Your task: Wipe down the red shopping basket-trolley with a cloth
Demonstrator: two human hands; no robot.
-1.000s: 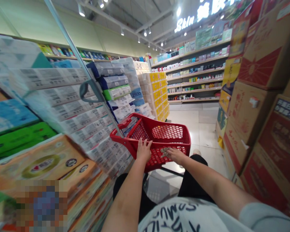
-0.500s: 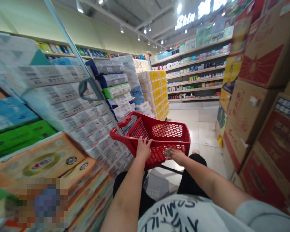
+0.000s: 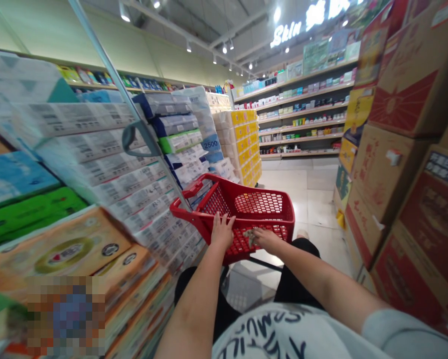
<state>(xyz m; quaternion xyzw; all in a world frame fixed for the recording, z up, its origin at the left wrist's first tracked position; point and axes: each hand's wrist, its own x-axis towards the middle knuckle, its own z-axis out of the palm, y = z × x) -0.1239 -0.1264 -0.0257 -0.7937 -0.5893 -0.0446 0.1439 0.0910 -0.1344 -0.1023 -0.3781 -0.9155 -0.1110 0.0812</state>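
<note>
A red plastic shopping cart (image 3: pixel 261 202) with lattice sides stands before my knees, its basket showing nothing inside. My left hand (image 3: pixel 223 230) rests on the near side by the rim, fingers spread and stretched out. Pinched in my right hand (image 3: pixel 266 240) is a small crumpled greyish cloth (image 3: pixel 250 236), held against the lattice of the near side. A metal pole with a grey loop handle (image 3: pixel 141 139) rises at a slant from the cart's left end.
Packs of paper goods (image 3: pixel 134 174) are stacked close on the left, with orange packs (image 3: pixel 67 249) nearest me. Brown and red cartons (image 3: pixel 384 169) form a wall on the right. Pale floor tiles (image 3: pixel 306 184) lead to shelves of small products (image 3: pixel 302 104) at the back.
My right hand has slid a little to the left along the cart's side with the cloth. The left hand and the cart look the same.
</note>
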